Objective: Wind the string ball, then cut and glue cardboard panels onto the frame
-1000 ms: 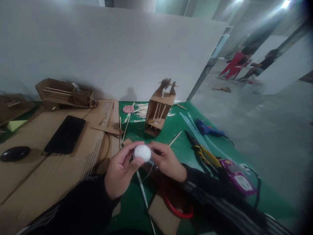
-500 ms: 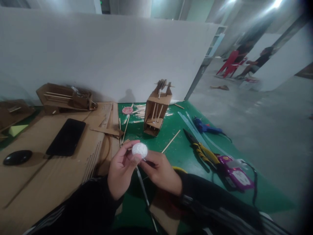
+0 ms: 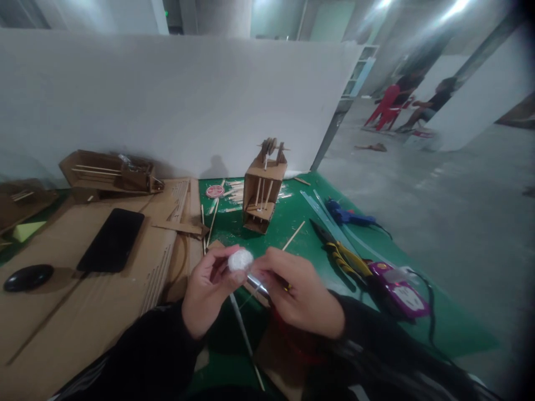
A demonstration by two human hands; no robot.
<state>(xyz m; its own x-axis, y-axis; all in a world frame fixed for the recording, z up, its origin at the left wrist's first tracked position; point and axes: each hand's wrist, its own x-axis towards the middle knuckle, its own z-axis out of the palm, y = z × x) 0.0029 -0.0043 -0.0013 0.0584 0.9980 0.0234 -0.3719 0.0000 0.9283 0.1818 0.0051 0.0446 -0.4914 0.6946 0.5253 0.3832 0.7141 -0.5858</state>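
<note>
Between the fingers and thumb of my left hand is a small ball of white thread. My right hand is closed in a pinch just right of the ball, and a thin pale strand of thread shows beneath its fingers. The fingertips of that hand are partly hidden. Under the hands lie a shiny metal piece, partly covered by the right hand, and a long thin stick. Beyond them stands an upright cardboard frame with sticks inside and round discs on top.
On the right of the green table lie pliers, a blue glue gun, clear glue sticks and a purple box. Left, cardboard carries a phone and a mouse. People sit far right.
My right hand has moved slightly right, away from the ball, uncovering the shiny metal piece. My left hand still holds the ball. The view has shifted a little.
</note>
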